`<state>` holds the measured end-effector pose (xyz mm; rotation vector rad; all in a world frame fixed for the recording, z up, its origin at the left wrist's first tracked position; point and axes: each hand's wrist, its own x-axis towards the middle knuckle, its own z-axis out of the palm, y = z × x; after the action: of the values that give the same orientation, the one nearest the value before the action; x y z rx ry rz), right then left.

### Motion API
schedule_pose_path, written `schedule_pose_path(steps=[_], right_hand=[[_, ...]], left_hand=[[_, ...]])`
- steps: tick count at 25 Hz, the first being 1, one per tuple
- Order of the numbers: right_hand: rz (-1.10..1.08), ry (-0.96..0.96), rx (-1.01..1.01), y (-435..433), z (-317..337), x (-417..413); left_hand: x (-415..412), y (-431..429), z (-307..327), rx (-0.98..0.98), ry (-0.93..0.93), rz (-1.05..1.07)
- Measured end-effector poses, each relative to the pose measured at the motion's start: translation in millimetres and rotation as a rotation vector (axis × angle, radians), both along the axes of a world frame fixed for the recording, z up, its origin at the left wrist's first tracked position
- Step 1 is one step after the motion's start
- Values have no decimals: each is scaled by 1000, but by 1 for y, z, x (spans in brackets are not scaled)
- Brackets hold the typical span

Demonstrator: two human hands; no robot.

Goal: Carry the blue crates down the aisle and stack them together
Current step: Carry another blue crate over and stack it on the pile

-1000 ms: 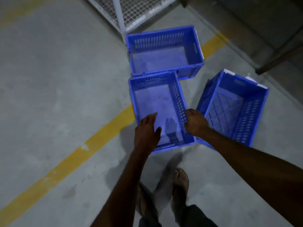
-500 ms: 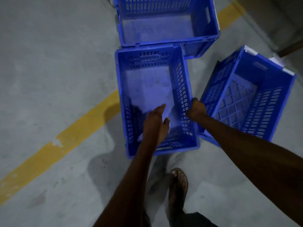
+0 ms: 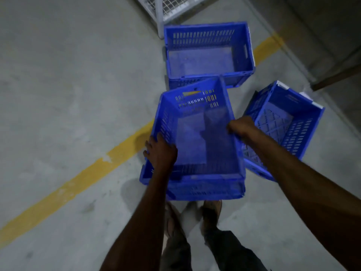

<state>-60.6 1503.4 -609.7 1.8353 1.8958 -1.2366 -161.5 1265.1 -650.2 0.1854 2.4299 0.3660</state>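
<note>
keeping the middle crate (image 3: 197,137) level matters here: the left hand (image 3: 161,151) grips its left rim, the right hand (image 3: 241,126) its right rim, and it seems lifted off the floor (image 3: 58,94). square it over the far crate (image 3: 209,55) before lowering. fingertips past the rims are hidden; the near wall is blurred.

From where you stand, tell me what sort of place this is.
Likely a warehouse or storage aisle: a bare concrete floor with a painted yellow line, a white wire-mesh cage, and blue plastic crates.
</note>
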Motion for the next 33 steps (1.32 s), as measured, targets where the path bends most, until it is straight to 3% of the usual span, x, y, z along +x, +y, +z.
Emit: schedule_pose_path(steps=[2, 5, 9, 13, 17, 23, 28, 33], right_hand=[[-36, 26, -32, -5, 59, 16], [-59, 26, -71, -18, 118, 36], [360, -249, 267, -39, 186, 45], [563, -186, 383, -62, 241, 46], [590, -47, 475, -117, 280, 52], [699, 364, 588, -223, 330, 103], [1002, 675, 549, -337, 397, 124], [1301, 823, 500, -501, 467, 180]], left_hand=[[-2, -14, 49, -84, -50, 36], [-11, -35, 112, -44, -38, 38], [-20, -66, 199, 26, 21, 10], [-11, -101, 280, 46, 99, 156], [33, -168, 334, 44, 254, 275], [160, -281, 384, 3, 503, 484], [249, -375, 401, 173, 546, 925], [351, -488, 385, 409, 458, 1435]])
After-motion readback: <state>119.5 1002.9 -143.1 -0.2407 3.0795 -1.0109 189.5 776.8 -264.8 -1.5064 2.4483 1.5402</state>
